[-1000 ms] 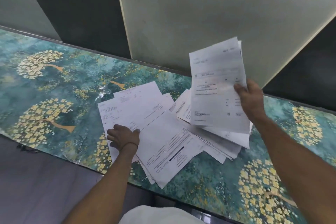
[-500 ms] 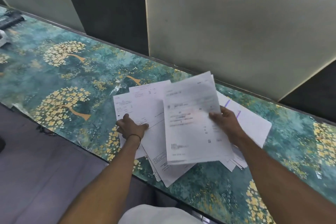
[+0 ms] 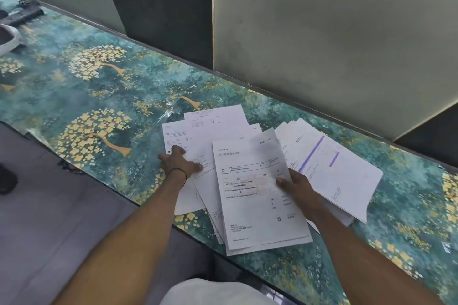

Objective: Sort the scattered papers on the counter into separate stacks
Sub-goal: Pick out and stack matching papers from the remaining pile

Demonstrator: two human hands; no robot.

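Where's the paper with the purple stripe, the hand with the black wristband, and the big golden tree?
Paper with the purple stripe (image 3: 347,176): head view, on its white middle.
Left hand (image 3: 179,163): head view, on the back of the hand.
Golden tree (image 3: 91,131): head view, on its leafy crown.

Both my bare forearms reach forward from the lower edge, left forearm (image 3: 138,225) and right forearm (image 3: 366,250) angling toward each other. My left hand (image 3: 179,162) lies palm down, fingers spread and nearly straight, thumb pointing right; a thin black band (image 3: 180,172) circles its wrist. My right hand (image 3: 296,184) pinches a sheaf of papers (image 3: 252,193) at its right edge, thumb on top, fingers hidden beneath.
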